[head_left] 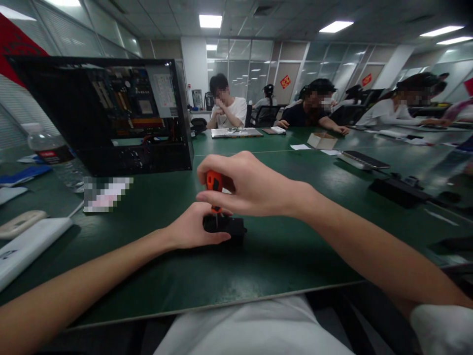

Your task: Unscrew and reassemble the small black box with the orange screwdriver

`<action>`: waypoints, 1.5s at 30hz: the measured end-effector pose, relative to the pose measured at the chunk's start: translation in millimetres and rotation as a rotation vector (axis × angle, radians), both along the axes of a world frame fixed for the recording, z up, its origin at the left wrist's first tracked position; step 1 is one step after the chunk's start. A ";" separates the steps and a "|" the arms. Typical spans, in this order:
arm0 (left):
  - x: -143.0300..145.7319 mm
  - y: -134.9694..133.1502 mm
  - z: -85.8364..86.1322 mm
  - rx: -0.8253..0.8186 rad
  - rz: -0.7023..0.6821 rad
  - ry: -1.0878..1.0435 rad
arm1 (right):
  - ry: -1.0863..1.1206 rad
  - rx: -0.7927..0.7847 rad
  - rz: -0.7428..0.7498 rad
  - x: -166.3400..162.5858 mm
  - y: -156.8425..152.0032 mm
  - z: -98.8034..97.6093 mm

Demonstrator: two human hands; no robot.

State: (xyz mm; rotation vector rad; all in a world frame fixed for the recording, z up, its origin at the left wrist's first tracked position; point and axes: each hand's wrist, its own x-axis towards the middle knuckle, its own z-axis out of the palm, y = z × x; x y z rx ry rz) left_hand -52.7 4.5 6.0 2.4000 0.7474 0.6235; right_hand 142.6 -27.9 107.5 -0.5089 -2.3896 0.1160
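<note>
A small black box-shaped part [234, 228] rests on the green table, and my left hand [190, 227] grips its left end, thumb in front and fingers behind. Above it, my right hand [246, 185] is closed around the orange and black handle of a screwdriver [214, 181]. The screwdriver stands nearly upright, its thin shaft pointing down at the black part between my left thumb and fingers. Where the tip meets the part is too dark to make out.
An opened black computer case [151, 158] stands at the back left, beside a plastic bottle [55, 153]. At the left edge lies a white box [37, 246]. A small cardboard box [322, 141] and a black device [399, 190] are to the right. Several people sit beyond.
</note>
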 end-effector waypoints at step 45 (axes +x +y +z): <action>8.4 -5.8 -12.2 0.135 0.021 -0.062 | -0.396 -0.708 -0.294 136.6 18.6 -44.3</action>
